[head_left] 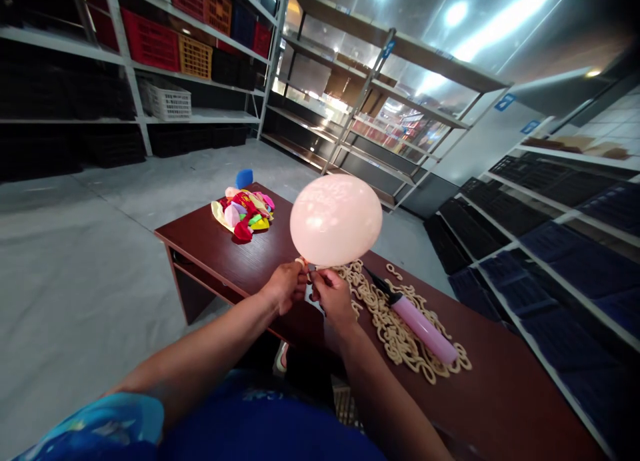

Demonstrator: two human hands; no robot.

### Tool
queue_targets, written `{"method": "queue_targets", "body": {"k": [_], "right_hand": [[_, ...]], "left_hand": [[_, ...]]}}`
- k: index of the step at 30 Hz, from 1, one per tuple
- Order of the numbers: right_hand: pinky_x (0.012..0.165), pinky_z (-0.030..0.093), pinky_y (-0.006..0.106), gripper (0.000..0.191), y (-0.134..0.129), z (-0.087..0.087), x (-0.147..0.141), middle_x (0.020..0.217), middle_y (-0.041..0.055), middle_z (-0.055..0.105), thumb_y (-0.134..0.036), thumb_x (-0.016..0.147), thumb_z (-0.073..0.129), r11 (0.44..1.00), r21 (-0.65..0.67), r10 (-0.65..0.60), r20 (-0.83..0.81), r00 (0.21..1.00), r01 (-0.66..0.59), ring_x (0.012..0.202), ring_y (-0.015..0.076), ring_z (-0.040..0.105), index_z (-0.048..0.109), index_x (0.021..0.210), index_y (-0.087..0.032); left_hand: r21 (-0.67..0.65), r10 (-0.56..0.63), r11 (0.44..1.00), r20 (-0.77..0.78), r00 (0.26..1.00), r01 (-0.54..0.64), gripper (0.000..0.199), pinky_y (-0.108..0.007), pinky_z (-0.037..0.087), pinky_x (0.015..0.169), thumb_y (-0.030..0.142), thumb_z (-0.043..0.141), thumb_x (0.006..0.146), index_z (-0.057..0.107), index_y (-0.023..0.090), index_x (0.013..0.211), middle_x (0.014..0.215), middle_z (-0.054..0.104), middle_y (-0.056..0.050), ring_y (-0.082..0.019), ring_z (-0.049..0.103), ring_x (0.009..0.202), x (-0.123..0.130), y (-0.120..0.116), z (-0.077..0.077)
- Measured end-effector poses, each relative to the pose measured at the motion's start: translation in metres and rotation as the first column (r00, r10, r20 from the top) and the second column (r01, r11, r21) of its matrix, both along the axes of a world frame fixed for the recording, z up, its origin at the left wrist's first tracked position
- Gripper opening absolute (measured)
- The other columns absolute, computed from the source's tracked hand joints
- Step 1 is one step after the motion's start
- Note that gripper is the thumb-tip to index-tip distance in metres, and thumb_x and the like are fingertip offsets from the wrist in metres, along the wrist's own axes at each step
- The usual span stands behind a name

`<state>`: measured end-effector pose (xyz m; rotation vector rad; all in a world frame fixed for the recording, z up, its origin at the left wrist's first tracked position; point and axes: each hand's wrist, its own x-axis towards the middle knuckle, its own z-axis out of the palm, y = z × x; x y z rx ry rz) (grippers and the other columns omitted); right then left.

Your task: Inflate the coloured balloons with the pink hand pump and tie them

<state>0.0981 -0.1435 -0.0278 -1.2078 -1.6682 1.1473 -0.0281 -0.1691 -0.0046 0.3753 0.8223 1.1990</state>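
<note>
Brown table (pixel 210 237) beneath; left hand (pixel 289 284) gripping a pink balloon (pixel 336 219) by its neck; right hand (pixel 333 295) pinched closed alongside, hold unclear.

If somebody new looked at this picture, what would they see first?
Probably the big pale pink balloon in the middle, with the left hand and right hand at its lower end. Next might come the bright, many-coloured heap on the left part of the dark red table. After that, perhaps the pink tube with a black end, lying on tan loops towards the right.
</note>
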Motion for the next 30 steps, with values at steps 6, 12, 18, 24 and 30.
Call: {"method": "queue_targets", "body": {"k": [6,12,18,24,30], "right_hand": [[0.044,0.037,0.021,0.025,-0.011,0.021,0.011,0.057,-0.0027,0.054,-0.042,0.078,0.052,0.997,0.047,0.055,0.129,0.99,-0.061,0.044,0.0085,0.046,0.06,0.083,-0.019],[0.076,0.045,0.03,0.019,-0.012,0.046,0.014,0.088,0.0046,0.058,-0.023,0.083,0.042,0.866,0.4,0.14,0.383,0.913,-0.301,0.081,0.016,0.055,0.06,0.09,-0.022],[0.073,0.048,0.03,0.015,-0.006,0.036,0.004,0.088,0.0042,0.06,-0.031,0.082,0.048,0.925,0.341,0.108,0.191,0.976,-0.169,0.081,0.0159,0.057,0.059,0.087,-0.023],[0.033,0.031,0.018,0.028,-0.003,0.031,0.004,0.06,-0.0041,0.054,-0.045,0.07,0.061,0.977,-0.188,0.099,-0.014,0.995,-0.1,0.043,0.0082,0.048,0.054,0.082,-0.02],[0.033,0.028,0.017,0.024,0.0,0.029,0.008,0.043,-0.0081,0.045,-0.042,0.071,0.059,0.947,-0.283,0.135,-0.084,0.987,-0.153,0.035,0.006,0.038,0.051,0.072,-0.02]], "left_hand": [[0.206,0.215,0.973,-0.659,0.721,-0.102,0.029,-0.021,0.033,0.047,0.035,0.041,0.081,0.052,0.015,0.063,0.056,0.052,-0.001,-0.011,0.046,0.05,0.004,0.013,-0.028],[0.315,0.276,0.949,-0.816,0.507,-0.009,0.036,-0.025,0.037,0.059,0.04,0.036,0.083,0.059,0.015,0.071,0.068,0.06,-0.005,-0.016,0.055,0.066,0.003,0.014,-0.027],[0.358,0.279,0.934,-0.762,0.584,0.021,0.031,-0.023,0.036,0.054,0.037,0.038,0.084,0.057,0.015,0.071,0.064,0.059,-0.004,-0.013,0.052,0.058,0.01,0.01,-0.03],[0.384,0.269,0.919,-0.78,0.564,0.093,0.028,-0.023,0.037,0.055,0.031,0.036,0.085,0.058,0.015,0.078,0.064,0.06,-0.004,-0.013,0.053,0.058,0.012,0.005,-0.038],[0.371,0.239,0.922,-0.771,0.59,0.111,0.028,-0.024,0.036,0.054,0.03,0.038,0.084,0.054,0.016,0.066,0.059,0.058,-0.004,-0.013,0.051,0.054,0.014,0.005,-0.034]]}}
